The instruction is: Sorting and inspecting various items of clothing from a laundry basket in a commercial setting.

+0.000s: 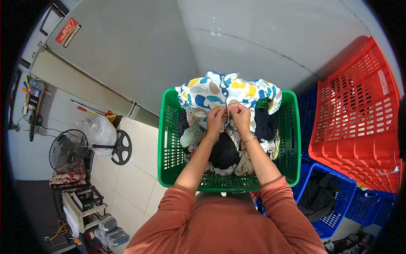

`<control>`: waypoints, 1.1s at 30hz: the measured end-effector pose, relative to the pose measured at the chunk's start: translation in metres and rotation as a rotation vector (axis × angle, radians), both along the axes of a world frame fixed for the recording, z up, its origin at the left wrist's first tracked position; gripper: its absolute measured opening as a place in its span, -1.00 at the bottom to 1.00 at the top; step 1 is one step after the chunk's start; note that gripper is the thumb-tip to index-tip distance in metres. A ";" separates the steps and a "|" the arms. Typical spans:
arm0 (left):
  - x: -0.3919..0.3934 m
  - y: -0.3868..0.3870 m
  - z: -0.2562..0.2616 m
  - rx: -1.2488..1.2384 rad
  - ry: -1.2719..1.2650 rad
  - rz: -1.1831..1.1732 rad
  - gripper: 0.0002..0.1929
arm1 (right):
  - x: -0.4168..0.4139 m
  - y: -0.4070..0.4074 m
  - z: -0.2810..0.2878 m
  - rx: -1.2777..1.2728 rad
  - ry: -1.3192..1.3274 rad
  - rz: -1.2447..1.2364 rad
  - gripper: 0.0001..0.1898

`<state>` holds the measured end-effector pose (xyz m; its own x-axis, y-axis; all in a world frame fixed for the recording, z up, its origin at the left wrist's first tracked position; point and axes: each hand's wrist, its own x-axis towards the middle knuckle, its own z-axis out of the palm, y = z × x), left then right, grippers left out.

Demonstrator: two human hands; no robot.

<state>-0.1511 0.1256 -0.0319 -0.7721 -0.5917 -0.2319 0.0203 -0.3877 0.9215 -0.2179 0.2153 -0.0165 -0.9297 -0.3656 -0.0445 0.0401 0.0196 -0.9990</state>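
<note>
A white shirt (206, 92) with blue, yellow and grey-brown shapes and dark piping lies spread over the far part of a green plastic basket (163, 133). Its collar points away from me, and a button shows below the collar. My left hand (216, 119) pinches one side of the front opening. Close beside it, my right hand (240, 116) pinches the other side, fingertips almost touching. What lies between the fingertips is too small to tell. Beneath the shirt and my wrists, the basket holds crumpled clothes, among them a black garment (224, 152) and a pale green one (192, 135).
Stacked red plastic baskets (352, 127) lean at the right. Below them, a blue basket (352, 197) holds dark cloth (318, 197). A grey refrigerator (127, 47) and a wall (269, 38) stand beyond. At left are a fan (68, 150) and a wooden stool (84, 219).
</note>
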 end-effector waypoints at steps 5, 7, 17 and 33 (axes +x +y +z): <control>-0.002 0.001 -0.002 -0.265 0.038 0.012 -0.93 | 0.003 0.000 -0.001 0.140 0.150 -0.019 -0.91; -0.004 0.003 -0.001 -0.430 -0.012 0.070 -0.95 | 0.002 -0.001 0.000 0.150 0.173 -0.038 -0.90; 0.010 -0.038 0.002 0.100 -0.136 -0.091 -0.81 | -0.033 0.016 0.002 -0.279 -0.331 0.028 -0.91; 0.035 -0.136 0.075 -0.237 0.200 0.390 -0.85 | -0.115 0.075 0.083 -0.372 -0.104 -0.303 -0.88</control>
<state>-0.1157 -0.0102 0.0433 -0.4981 -0.8640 0.0740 0.3074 -0.0961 0.9467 -0.3326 0.2906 0.0663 -0.9942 -0.0884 -0.0607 0.0890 -0.3655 -0.9266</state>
